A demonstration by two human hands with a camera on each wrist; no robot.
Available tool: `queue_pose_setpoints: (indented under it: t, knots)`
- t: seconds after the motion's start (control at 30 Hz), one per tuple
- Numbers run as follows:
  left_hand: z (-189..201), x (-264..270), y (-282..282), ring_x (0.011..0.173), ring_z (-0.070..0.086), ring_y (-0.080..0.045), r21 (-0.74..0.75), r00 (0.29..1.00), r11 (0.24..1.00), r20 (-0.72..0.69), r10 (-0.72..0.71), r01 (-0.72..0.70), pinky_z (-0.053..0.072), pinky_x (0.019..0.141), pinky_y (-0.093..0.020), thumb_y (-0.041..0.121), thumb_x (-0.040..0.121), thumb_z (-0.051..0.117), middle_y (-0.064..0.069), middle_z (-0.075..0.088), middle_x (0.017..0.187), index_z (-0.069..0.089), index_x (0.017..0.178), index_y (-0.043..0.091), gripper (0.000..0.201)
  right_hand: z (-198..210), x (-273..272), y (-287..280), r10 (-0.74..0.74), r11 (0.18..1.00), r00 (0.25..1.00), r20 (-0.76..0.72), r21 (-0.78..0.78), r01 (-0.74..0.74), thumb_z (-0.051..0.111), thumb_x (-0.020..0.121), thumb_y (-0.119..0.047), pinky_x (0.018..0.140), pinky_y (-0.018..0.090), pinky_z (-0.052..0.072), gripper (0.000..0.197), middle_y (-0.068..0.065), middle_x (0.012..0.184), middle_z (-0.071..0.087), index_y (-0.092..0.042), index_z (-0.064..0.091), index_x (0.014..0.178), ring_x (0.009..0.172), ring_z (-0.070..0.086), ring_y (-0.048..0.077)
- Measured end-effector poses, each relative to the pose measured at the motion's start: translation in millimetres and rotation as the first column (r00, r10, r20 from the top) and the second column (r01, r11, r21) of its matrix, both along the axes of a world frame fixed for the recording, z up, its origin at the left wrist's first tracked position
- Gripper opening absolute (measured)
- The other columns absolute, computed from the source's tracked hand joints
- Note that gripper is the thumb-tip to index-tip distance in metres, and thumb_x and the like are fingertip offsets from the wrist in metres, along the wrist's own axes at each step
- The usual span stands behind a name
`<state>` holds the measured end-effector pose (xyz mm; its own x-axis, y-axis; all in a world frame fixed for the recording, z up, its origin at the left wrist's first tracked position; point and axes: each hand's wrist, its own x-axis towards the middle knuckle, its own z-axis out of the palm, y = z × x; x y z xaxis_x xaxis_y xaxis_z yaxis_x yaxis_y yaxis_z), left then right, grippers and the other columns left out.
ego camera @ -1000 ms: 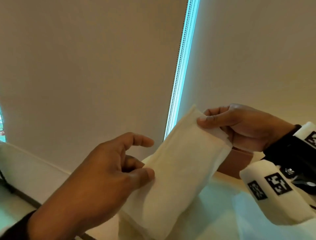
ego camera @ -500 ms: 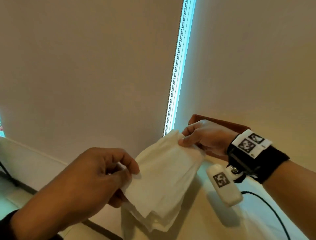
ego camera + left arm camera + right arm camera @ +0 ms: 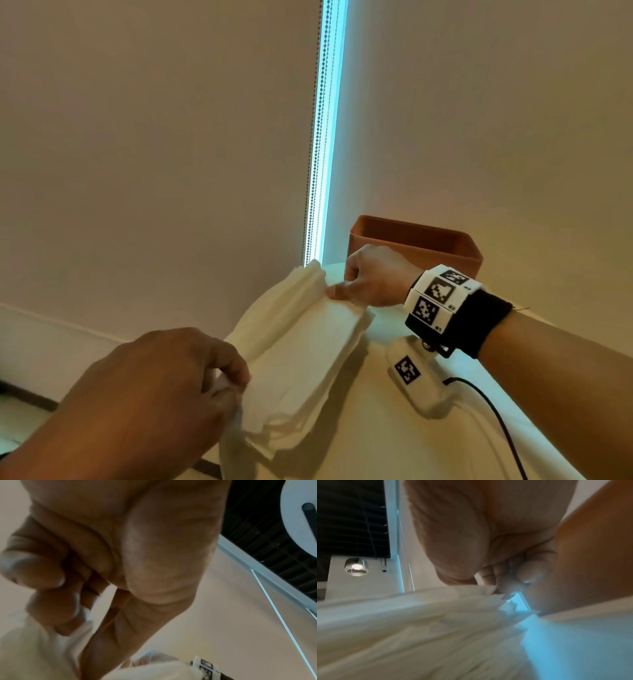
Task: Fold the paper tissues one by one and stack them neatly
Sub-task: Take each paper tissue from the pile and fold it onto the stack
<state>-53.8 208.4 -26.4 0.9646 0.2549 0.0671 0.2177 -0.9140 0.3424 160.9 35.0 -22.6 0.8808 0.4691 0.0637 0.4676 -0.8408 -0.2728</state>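
Note:
A white paper tissue (image 3: 294, 359), folded into several loose layers, stretches between both hands just above the pale table (image 3: 394, 445). My left hand (image 3: 233, 380) pinches its near corner, fingers curled; the left wrist view shows the same tissue (image 3: 34, 649) under those curled fingers (image 3: 51, 609). My right hand (image 3: 337, 291) pinches the far edge, beside the brown box. In the right wrist view the tissue (image 3: 419, 615) is blurred below the right hand (image 3: 498, 588). The tissue's lower layers hang ragged at the near end.
A brown open box (image 3: 414, 246) stands at the back of the table, right behind my right hand. A black cable (image 3: 493, 407) runs from the wrist camera across the table. A roller blind with a bead chain (image 3: 313, 137) hangs behind; the table's left edge lies under the tissue.
Both hands have lowered the tissue from mid-air towards the table. My right hand moved down and away, beside the brown box. The tissue went from a flat smooth shape to loose, spread layers.

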Motion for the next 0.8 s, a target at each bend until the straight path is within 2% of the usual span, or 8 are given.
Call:
queue_pose_setpoints:
  t: [0.1, 0.2, 0.27, 0.33, 0.4, 0.53, 0.7, 0.8]
  knots:
    - [16, -2, -6, 0.068, 0.055, -0.002, 0.056, 0.982, 0.998, 0.188, -0.021, 0.01, 0.053, 0.066, -0.036, 0.067, 0.059, 0.054, 0.026, 0.051, 0.073, 0.052, 0.077, 0.076, 0.019, 26, -8, -28, -0.065, 0.998, 0.997, 0.032, 0.001, 0.065, 0.072, 0.084, -0.045, 0.058, 0.025, 0.047, 0.03, -0.005, 0.077, 0.068, -0.016, 0.071, 0.076, 0.07, 0.063, 0.01]
    - [40, 2, -36, 0.074, 0.056, -0.001, 0.074, 0.888, 0.971, 0.394, -0.238, 0.228, 0.048, 0.063, -0.035, 0.062, 0.055, 0.051, 0.023, 0.053, 0.078, 0.063, 0.084, 0.054, 0.033, 58, -30, -69, -0.117, 0.992, 0.992, 0.037, 0.052, 0.115, 0.074, 0.085, -0.04, 0.062, 0.028, 0.054, 0.026, -0.001, 0.076, 0.072, -0.014, 0.073, 0.083, 0.068, 0.068, 0.014]
    - [53, 5, -69, 0.071, 0.057, -0.005, 0.128, 0.801, 0.903, 0.424, -0.424, 0.41, 0.05, 0.064, -0.04, 0.06, 0.054, 0.051, 0.019, 0.057, 0.075, 0.062, 0.094, 0.049, 0.043, 72, -52, -100, -0.12, 0.992, 0.991, 0.051, 0.044, 0.118, 0.074, 0.085, -0.038, 0.053, 0.023, 0.049, 0.02, -0.005, 0.069, 0.069, -0.019, 0.072, 0.083, 0.057, 0.062, 0.007]
    - [61, 15, -113, 0.07, 0.057, -0.002, 0.166, 0.749, 0.799, 0.28, -0.6, 0.578, 0.054, 0.063, -0.035, 0.063, 0.06, 0.055, 0.021, 0.058, 0.078, 0.058, 0.1, 0.053, 0.041, 77, -78, -130, -0.117, 0.993, 0.993, 0.013, -0.02, 0.117, 0.073, 0.085, -0.036, 0.053, 0.021, 0.045, 0.013, -0.006, 0.068, 0.067, -0.023, 0.071, 0.084, 0.055, 0.059, 0.004]
    - [61, 31, -155, 0.076, 0.051, 0.007, 0.295, 0.67, 0.65, 0.04, -0.741, 0.7, 0.043, 0.065, -0.008, 0.063, 0.075, 0.059, 0.028, 0.054, 0.096, 0.052, 0.114, 0.056, 0.04, 70, -104, -158, -0.11, 0.99, 0.99, -0.086, -0.093, 0.102, 0.073, 0.085, -0.033, 0.057, 0.022, 0.043, 0.008, -0.007, 0.069, 0.065, -0.025, 0.071, 0.086, 0.059, 0.057, 0.004]
    - [42, 70, -214, 0.103, 0.052, -0.003, 0.311, 0.531, 0.435, -0.399, -0.747, 0.845, 0.035, 0.072, -0.015, 0.052, 0.079, 0.07, 0.018, 0.056, 0.126, 0.052, 0.132, 0.038, 0.058, 39, -146, -193, -0.11, 0.96, 0.961, -0.253, -0.279, 0.036, 0.076, 0.083, -0.038, 0.069, 0.023, 0.055, 0.021, -0.015, 0.085, 0.068, -0.03, 0.07, 0.102, 0.076, 0.064, 0.0]
    - [20, 83, -243, 0.085, 0.055, -0.01, 0.255, 0.425, 0.342, -0.605, -0.673, 0.904, 0.038, 0.059, -0.016, 0.048, 0.07, 0.08, 0.01, 0.066, 0.11, 0.065, 0.117, 0.027, 0.054, 6, -174, -209, -0.084, 0.908, 0.977, -0.196, -0.419, -0.006, 0.075, 0.075, -0.056, 0.075, 0.024, 0.051, 0.047, -0.017, 0.101, 0.059, -0.034, 0.064, 0.114, 0.089, 0.056, 0.004]
    - [18, 86, -245, 0.07, 0.055, -0.008, 0.283, 0.43, 0.324, -0.596, -0.678, 0.903, 0.042, 0.057, -0.016, 0.04, 0.079, 0.074, 0.011, 0.067, 0.092, 0.07, 0.108, 0.024, 0.033, -1, -177, -212, -0.038, 0.908, 0.992, -0.118, -0.419, -0.015, 0.066, 0.085, -0.049, 0.079, 0.025, 0.048, 0.038, -0.016, 0.107, 0.058, -0.034, 0.065, 0.119, 0.095, 0.054, 0.006]
